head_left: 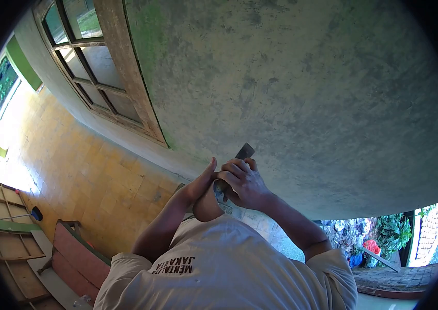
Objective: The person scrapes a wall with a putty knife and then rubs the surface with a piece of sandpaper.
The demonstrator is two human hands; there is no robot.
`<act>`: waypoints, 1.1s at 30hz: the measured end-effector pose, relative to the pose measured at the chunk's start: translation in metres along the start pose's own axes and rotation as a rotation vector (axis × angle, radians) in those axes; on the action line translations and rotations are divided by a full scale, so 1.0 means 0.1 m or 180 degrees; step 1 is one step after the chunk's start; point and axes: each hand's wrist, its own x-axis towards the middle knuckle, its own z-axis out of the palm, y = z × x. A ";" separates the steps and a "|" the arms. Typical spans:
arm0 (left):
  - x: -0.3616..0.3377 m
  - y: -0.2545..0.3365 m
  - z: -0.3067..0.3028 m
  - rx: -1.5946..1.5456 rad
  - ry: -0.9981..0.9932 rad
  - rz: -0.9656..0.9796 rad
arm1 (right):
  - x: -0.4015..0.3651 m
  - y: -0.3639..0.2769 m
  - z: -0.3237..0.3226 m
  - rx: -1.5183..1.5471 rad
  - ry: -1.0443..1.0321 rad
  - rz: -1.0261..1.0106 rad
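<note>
My right hand (244, 182) is closed around a scraper (245, 151), its flat dark blade pointing up toward the wall. Beside it, my left hand (201, 182) has its thumb raised and its palm turned inward, close against the right fingers. Below the two hands, a smooth brown curved piece (207, 206) hangs at the left palm, in front of the white shirt. The left fingers are mostly hidden behind this piece and the right hand. Just past the blade rises the grey-green, stained wall (301, 103).
A wooden-framed window (97, 62) is set in the wall at upper left. Yellowish floor tiles (100, 175) run along its foot. A pinkish wooden panel (79, 258) stands at lower left, near a broom head (36, 213). Leafy plants (394, 232) show at right.
</note>
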 end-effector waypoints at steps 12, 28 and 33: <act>-0.03 -0.05 -0.33 0.0089 0.0348 0.0532 | -0.07 0.40 -0.14 0.1242 0.0428 0.0401; -0.27 -0.36 -0.44 -0.0577 0.2462 0.0978 | 0.49 0.51 -0.75 0.1889 0.2627 -0.1487; -0.34 -0.28 -0.36 -0.0533 0.2504 0.0898 | 0.53 0.56 -0.64 0.1473 0.2544 -0.1456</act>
